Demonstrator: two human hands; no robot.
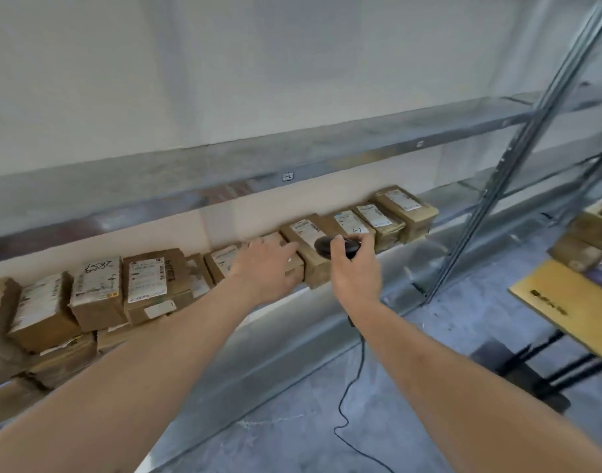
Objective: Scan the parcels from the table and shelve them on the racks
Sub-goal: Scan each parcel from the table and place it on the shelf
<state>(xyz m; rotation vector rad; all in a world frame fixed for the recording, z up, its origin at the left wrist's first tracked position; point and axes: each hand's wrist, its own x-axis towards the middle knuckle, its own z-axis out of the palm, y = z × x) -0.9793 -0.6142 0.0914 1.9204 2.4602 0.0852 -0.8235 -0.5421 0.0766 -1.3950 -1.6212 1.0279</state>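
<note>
The left hand (267, 264) lies flat, fingers spread, on a brown cardboard parcel (292, 264) in the row along the grey metal rack (327, 315). The right hand (356, 268) is wrapped around a rounded black scanner (330, 245) (its thin cord (352, 387) trails to the concrete floor). More boxy parcels sit on the yellow table (565, 312) at right.

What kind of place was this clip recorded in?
Probably a parcel depot or stockroom: metal racks carry a row of labelled cardboard parcels, the right hand holds a corded barcode scanner, and the floor is bare concrete.
</note>
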